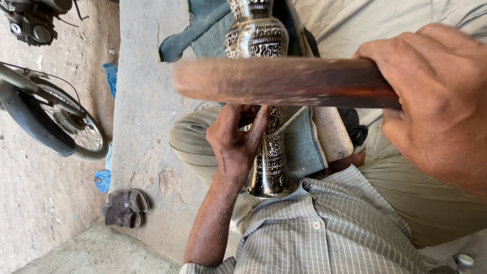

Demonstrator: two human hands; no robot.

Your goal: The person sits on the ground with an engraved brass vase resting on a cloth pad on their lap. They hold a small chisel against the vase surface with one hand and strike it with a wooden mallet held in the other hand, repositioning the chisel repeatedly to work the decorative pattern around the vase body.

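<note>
I see my left hand (237,137) pinching something small against the engraved black-and-silver metal vase (264,101) lying across my lap, while my right hand (436,101) grips a blurred brown wooden mallet (284,81) above it; I judge a chasing blow is in hand, needing careful aim.

Single head-worn view, steeply downward and close over the lap, concrete ledge (144,101) at left.
</note>
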